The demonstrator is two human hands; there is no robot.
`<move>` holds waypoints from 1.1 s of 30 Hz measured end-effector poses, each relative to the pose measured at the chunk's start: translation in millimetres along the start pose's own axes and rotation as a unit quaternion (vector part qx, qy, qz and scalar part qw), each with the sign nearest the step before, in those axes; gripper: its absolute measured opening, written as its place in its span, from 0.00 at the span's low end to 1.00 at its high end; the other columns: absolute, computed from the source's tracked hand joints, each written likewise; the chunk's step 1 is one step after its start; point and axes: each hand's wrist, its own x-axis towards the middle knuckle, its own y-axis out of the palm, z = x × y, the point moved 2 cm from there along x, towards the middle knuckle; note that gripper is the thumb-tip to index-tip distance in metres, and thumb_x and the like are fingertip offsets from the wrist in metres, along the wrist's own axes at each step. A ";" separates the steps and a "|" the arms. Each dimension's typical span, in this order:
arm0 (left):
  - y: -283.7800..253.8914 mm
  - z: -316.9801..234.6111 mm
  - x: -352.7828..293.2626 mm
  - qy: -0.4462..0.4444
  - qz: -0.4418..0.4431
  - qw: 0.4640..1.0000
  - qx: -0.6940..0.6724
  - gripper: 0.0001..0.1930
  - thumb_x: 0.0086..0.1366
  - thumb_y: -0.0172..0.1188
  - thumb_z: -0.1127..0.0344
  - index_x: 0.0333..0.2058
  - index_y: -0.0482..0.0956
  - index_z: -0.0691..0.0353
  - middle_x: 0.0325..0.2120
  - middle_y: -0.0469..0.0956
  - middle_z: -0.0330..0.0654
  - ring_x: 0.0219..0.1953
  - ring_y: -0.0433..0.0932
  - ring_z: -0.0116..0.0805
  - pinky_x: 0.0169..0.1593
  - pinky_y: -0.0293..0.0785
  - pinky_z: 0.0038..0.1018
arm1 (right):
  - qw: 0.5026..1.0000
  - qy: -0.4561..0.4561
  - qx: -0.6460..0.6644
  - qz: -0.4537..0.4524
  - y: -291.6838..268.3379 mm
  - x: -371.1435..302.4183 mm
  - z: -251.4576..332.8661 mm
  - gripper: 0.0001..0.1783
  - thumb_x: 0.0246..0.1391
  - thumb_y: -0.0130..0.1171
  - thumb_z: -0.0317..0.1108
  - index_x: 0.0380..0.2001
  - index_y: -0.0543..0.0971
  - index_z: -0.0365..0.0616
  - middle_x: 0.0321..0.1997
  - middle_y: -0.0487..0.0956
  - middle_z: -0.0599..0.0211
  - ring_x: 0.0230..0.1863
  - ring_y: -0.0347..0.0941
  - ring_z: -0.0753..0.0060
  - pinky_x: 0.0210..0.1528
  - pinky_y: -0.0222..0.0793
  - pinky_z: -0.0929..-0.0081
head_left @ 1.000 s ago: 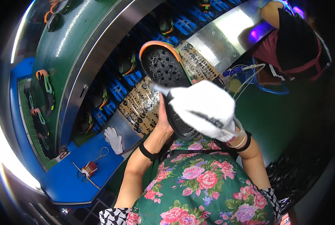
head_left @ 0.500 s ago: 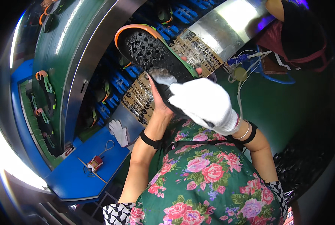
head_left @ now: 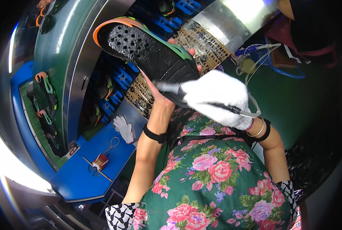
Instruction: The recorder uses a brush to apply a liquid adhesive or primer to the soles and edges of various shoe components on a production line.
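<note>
A shoe sole (head_left: 144,51) with a wet-looking black inner face, holes toward one end and an orange-to-green rim lies across my bare left hand (head_left: 158,94). My left fingertips wrap over its far right edge, and the thumb side lies along its near left edge. In a white knit glove, my right hand (head_left: 219,96) grips a brush (head_left: 167,86) with a dark handle. Its pale bristles are blurred over the near left edge of the sole, close to my left thumb. A grey tube (head_left: 252,114) runs by the handle's rear end at my right wrist.
On the left, a green conveyor belt (head_left: 56,42) curves behind a metal rail, with more soles (head_left: 46,90) beyond. A blue table (head_left: 83,180) bears a small red-and-white object (head_left: 99,161) and a white glove (head_left: 124,129). Patterned brown tape (head_left: 205,48) covers a metal ledge before blue racks.
The sole has shifted up and left, baring more of its inner face. The brush has moved to the sole's near left edge, and my right hand has turned, showing the handle's rear end.
</note>
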 end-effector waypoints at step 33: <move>-3.1 -21.5 -1.2 -0.126 0.055 0.989 0.059 0.59 0.56 0.59 0.25 0.73 0.50 0.60 0.69 0.56 0.63 0.60 0.70 0.72 0.62 0.74 0.54 | 0.996 -0.027 0.004 0.081 4.1 -15.8 -5.7 0.14 0.46 0.72 0.25 0.40 0.88 0.45 0.42 0.87 0.62 0.35 0.82 0.62 0.37 0.78 0.70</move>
